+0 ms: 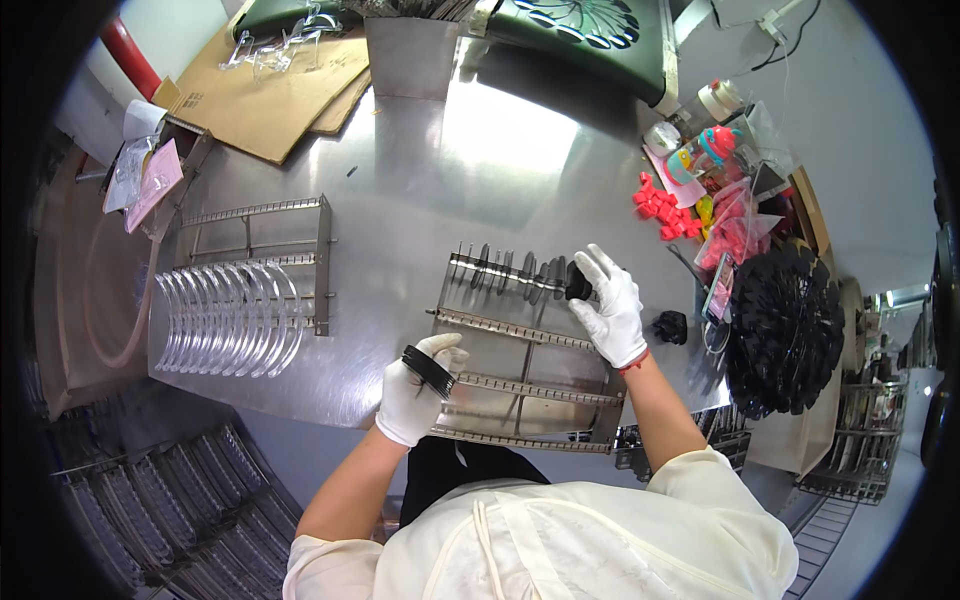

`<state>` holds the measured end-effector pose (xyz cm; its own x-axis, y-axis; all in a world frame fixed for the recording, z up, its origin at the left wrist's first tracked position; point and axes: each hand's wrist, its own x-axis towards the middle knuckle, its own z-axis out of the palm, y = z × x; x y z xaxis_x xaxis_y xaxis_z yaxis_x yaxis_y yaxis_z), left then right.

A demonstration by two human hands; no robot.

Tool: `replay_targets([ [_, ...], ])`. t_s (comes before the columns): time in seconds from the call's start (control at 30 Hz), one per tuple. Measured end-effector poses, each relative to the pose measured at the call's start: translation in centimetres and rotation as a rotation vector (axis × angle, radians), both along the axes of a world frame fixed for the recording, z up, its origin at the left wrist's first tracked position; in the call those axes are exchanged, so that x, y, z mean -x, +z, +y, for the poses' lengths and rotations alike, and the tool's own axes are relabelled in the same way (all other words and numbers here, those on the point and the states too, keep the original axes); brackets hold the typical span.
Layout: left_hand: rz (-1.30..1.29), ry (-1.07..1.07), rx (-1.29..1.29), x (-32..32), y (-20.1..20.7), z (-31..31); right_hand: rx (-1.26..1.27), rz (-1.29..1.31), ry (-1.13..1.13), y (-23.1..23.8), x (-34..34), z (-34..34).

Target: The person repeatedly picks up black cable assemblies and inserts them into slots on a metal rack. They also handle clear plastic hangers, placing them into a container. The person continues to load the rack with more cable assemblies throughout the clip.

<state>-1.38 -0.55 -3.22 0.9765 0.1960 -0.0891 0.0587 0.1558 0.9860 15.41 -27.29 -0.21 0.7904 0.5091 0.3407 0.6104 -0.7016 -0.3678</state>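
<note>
A slotted metal rack (540, 385) lies on the steel table (380, 240) in front of me. Several dark, thin pieces (500, 268) stand in a row along its far rail. At the right end of that row, my gloved right hand (610, 305) has its thumb and fingers on a black piece (578, 282), whose shape is partly covered. Near the rack's left side, my gloved left hand (415, 388) is closed on a small stack of thin black curved strips (428, 371). Both gloves are white.
At left, a second metal rack (324, 250) holds clear curved pieces (230, 318). A big black glossy pile (788, 330) stands at right, with a small black object (671, 326) beside it. Bottles (700, 155) and red pieces (662, 206) sit behind; cardboard (260, 95) lies far left.
</note>
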Motion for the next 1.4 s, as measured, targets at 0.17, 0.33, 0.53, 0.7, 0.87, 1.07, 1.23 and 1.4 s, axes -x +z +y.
replay_targets([
  [0.17, 0.021, -0.12, -0.009, -1.5, 0.9, -1.0, 0.394, 0.068, 0.041, 2.7, 1.4, 1.5],
  [0.33, 0.293, -0.369, 0.429, -3.2, 3.5, -4.1, -0.225, 0.237, 0.173, 6.5, 3.9, 1.9],
  [0.53, 0.47, -0.705, 0.396, -3.4, 2.6, -7.5, -0.799, 1.229, 0.288, 4.1, 8.6, 1.0],
  [0.7, 0.29, -0.568, -0.026, -3.8, 5.0, -8.3, -1.194, 1.283, 0.176, 1.3, 6.4, -1.0],
  [0.87, -0.623, 0.021, -1.084, -8.9, 4.8, -2.2, -1.171, 0.801, 0.187, -0.8, 0.9, -3.4],
  [1.07, -0.447, -0.298, -1.343, -10.9, 4.0, -2.1, -0.445, 0.286, 0.152, -1.1, -0.8, -1.5],
  [1.23, -0.483, -0.425, -1.383, -11.5, 3.7, -2.9, -0.345, 0.19, 0.172, -0.3, 0.1, -1.6],
  [1.4, -0.465, -0.365, -1.445, -12.6, 3.3, -1.9, -0.311, 0.182, 0.148, 0.5, -0.1, -3.7],
])
